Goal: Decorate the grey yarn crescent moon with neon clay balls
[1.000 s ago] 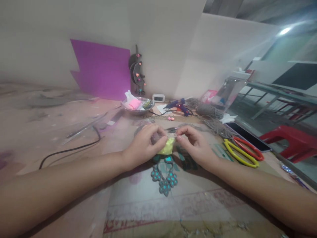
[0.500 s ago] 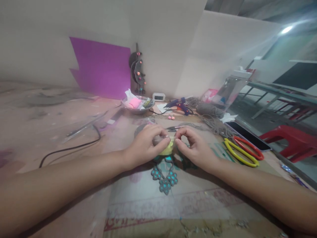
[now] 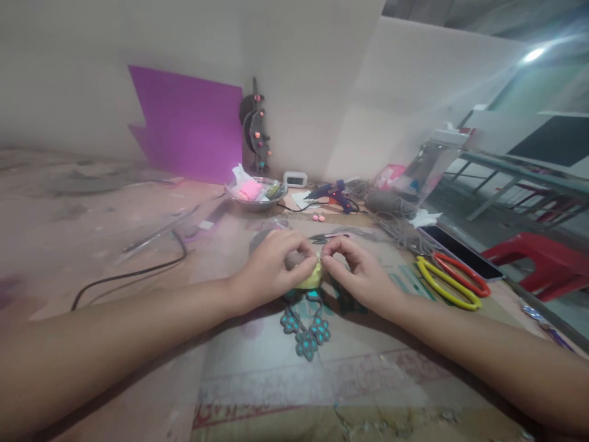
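Observation:
My left hand [image 3: 271, 267] and my right hand [image 3: 361, 273] meet at the middle of the table, both pinching a small clear plastic bag of yellow material [image 3: 311, 277]. The fingertips of the two hands almost touch at the bag's top. Just below the hands lies a grey piece with teal flower shapes [image 3: 307, 331] on the cardboard sheet [image 3: 368, 380]. Small snips [image 3: 327, 236] lie just beyond the hands.
A metal bowl with pink material [image 3: 256, 193], a small white clock [image 3: 295, 179] and a blue glue gun [image 3: 333, 196] stand at the back. Grey yarn [image 3: 390, 204], a phone [image 3: 460, 252], yellow and red rings [image 3: 448, 279] lie right. A black cable [image 3: 133, 270] runs left; purple sheet [image 3: 188, 126] leans on the wall.
My two hands have drawn closer together over the bag, and less of the yellow material shows between them. Both hands sit slightly lower on the table.

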Demonstrator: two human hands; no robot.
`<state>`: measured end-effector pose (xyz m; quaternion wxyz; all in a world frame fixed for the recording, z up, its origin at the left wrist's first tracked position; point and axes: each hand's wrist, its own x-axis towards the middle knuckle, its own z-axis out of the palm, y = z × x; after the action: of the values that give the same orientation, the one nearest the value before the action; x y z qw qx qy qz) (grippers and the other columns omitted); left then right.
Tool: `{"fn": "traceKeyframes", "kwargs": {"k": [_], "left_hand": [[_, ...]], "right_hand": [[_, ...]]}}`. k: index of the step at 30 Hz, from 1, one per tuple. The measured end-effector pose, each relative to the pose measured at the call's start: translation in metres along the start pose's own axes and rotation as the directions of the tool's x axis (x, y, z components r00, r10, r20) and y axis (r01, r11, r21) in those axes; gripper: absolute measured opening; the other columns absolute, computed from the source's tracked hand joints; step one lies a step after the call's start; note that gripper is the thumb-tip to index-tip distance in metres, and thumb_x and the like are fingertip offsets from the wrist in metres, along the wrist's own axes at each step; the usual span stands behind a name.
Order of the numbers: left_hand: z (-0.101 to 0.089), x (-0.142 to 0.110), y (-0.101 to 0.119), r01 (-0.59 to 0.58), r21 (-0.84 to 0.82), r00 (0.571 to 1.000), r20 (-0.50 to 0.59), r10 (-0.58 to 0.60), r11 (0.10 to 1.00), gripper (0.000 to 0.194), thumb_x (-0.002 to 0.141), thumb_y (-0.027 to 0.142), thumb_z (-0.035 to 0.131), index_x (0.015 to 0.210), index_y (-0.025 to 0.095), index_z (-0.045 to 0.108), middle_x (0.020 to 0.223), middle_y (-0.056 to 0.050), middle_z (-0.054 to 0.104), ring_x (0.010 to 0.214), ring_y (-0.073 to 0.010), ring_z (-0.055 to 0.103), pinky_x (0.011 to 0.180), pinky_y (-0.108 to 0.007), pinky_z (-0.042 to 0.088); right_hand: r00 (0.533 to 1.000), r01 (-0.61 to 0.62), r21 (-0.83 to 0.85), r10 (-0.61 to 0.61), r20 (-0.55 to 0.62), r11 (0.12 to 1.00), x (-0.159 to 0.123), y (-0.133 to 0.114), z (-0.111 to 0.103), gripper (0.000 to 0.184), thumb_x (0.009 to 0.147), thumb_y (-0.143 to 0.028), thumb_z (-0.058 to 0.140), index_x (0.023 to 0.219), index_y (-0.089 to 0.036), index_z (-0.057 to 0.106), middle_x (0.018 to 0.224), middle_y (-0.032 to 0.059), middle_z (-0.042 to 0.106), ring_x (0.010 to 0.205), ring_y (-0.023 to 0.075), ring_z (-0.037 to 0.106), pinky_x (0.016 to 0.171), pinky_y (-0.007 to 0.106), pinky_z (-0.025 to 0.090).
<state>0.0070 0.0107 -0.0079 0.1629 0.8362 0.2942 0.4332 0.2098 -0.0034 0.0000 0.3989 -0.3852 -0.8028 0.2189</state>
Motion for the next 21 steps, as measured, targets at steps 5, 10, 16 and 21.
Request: {"fn": "traceKeyframes", "kwargs": {"k": [5, 10, 16, 21], "left_hand": [[0.0001, 0.0004, 0.0023, -0.001, -0.015, 1.0, 0.002, 0.001, 1.0, 0.008, 0.09, 0.025, 0.06, 0.086, 0.018, 0.06, 0.088, -0.002, 0.066, 0.088, -0.0176, 0.061, 0.084, -0.034, 0.042], [-0.0002, 0.0013, 0.0051, -0.004, -0.024, 1.0, 0.003, 0.004, 1.0, 0.008, 0.089, 0.022, 0.06, 0.082, 0.018, 0.058, 0.084, -0.001, 0.065, 0.085, -0.0171, 0.06, 0.083, -0.033, 0.042], [-0.0031, 0.0024, 0.0054, 0.078, -0.06, 0.997, 0.009, -0.078, 0.995, 0.009, 0.09, 0.027, 0.057, 0.087, 0.019, 0.06, 0.089, -0.002, 0.066, 0.088, -0.0187, 0.061, 0.083, -0.035, 0.044], [-0.0051, 0.0026, 0.0035, 0.114, -0.085, 0.993, -0.021, -0.117, 0.99, 0.007, 0.088, 0.025, 0.056, 0.085, 0.019, 0.059, 0.086, -0.002, 0.065, 0.085, -0.0185, 0.06, 0.081, -0.034, 0.046]], "right_hand": [[0.996, 0.086, -0.032, -0.086, 0.005, 0.996, -0.0016, -0.0031, -0.0003, 0.008, 0.09, -0.018, 0.055, 0.083, -0.021, 0.054, 0.077, -0.0013, 0.056, 0.072, 0.0134, 0.053, 0.069, 0.025, 0.043], [0.994, 0.105, -0.02, -0.105, 0.035, 0.994, -0.0017, -0.0063, -0.0004, 0.007, 0.091, -0.018, 0.054, 0.084, -0.021, 0.053, 0.077, -0.0013, 0.056, 0.071, 0.0129, 0.053, 0.067, 0.025, 0.043], [1.0, 0.022, 0.001, -0.022, -0.02, 1.0, -0.0038, -0.0023, -0.0024, 0.007, 0.093, -0.024, 0.052, 0.087, -0.021, 0.053, 0.081, 0.0002, 0.056, 0.077, 0.0153, 0.054, 0.073, 0.028, 0.044], [0.997, -0.018, 0.024, 0.02, -0.071, 1.0, -0.003, 0.0002, -0.004, 0.007, 0.092, -0.025, 0.051, 0.086, -0.022, 0.051, 0.081, 0.0005, 0.056, 0.077, 0.0162, 0.054, 0.072, 0.029, 0.044]]}}
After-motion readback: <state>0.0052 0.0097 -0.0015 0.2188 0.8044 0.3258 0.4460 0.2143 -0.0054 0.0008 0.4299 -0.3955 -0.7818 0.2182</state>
